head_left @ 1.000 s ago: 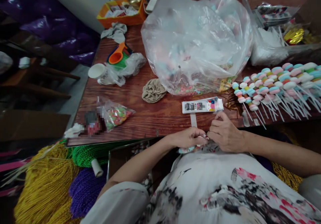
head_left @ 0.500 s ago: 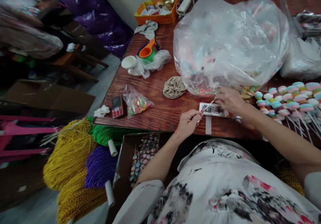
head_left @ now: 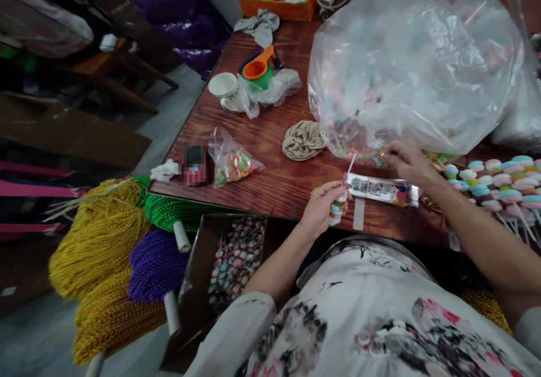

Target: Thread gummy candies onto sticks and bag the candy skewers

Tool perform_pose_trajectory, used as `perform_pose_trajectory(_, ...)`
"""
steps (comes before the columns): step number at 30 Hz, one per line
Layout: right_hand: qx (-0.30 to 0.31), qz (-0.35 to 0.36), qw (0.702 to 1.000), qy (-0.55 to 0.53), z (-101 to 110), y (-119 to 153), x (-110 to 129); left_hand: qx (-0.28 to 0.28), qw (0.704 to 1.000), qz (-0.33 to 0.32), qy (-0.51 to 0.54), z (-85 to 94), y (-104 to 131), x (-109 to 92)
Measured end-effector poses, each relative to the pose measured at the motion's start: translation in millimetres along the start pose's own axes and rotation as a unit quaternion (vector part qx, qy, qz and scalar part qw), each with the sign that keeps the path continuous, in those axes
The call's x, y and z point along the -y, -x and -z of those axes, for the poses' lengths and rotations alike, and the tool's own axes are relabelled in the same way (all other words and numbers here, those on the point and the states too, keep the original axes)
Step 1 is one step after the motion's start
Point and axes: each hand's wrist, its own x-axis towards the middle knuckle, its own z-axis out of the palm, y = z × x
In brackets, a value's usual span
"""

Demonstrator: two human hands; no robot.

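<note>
Pinched in my left hand (head_left: 323, 207) is a wrapped candy skewer (head_left: 337, 212), its white stick pointing up past the fingers. A white printed packet (head_left: 380, 190) lies flat on the table just right of it. My right hand (head_left: 408, 163) is closed above the packet, by the lower edge of the big clear plastic bag (head_left: 414, 67); a small gold glint shows at its fingertips, too small to make out. To the right lie several pastel candy skewers (head_left: 502, 182) with white sticks.
On the wooden table (head_left: 262, 140) are a beige cloth coil (head_left: 303, 140), a bag of small candies (head_left: 235, 165), a cup (head_left: 223, 85), tape rolls (head_left: 258, 72) and an orange tray (head_left: 276, 8). Below the left edge stand a box of skewers (head_left: 236, 258) and rope bundles (head_left: 101, 236).
The view has shifted slightly. The skewer in my left hand now shows below the fingers with its stick upright. My right hand has moved away from it to the right.
</note>
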Motion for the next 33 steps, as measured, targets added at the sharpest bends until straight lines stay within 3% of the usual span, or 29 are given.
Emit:
perform_pose_trajectory(2,-0.043,-0.031,0.997,-0.055,11,6,-7,-0.002,1.000,0.003,0.013,-0.8,0,2)
perform_pose_trajectory(4,-0.034,-0.039,0.998,-0.029,20,12,-9,-0.006,1.000,0.007,0.017,-1.0,1,4)
perform_pose_trajectory(8,-0.046,-0.040,0.997,-0.057,26,30,24,-0.020,1.000,0.015,-0.009,-8.3,2,7)
perform_pose_trajectory(10,-0.072,-0.011,0.995,-0.074,20,42,54,-0.027,0.999,0.011,-0.027,-17.2,1,9)
perform_pose_trajectory(14,-0.045,0.133,0.990,0.008,-6,62,93,0.003,0.997,-0.056,-0.044,-37.8,-4,12)
perform_pose_trajectory(16,-0.072,0.143,0.987,0.030,-20,68,93,0.021,0.996,-0.072,-0.044,-44.3,-4,14)
perform_pose_trajectory(18,-0.100,0.119,0.988,0.018,-29,71,84,0.034,0.998,-0.044,-0.044,-46.7,-2,17)
perform_pose_trajectory(22,-0.069,0.070,0.994,-0.037,-26,76,69,0.072,0.995,0.001,-0.064,-44.2,5,25)
perform_pose_trajectory(27,-0.016,0.073,0.997,0.018,-15,87,72,0.093,0.982,-0.089,-0.138,-42.3,1,35)
perform_pose_trajectory(33,-0.007,0.064,0.996,0.058,-14,94,69,0.084,0.949,-0.182,-0.243,-46.5,-1,37)
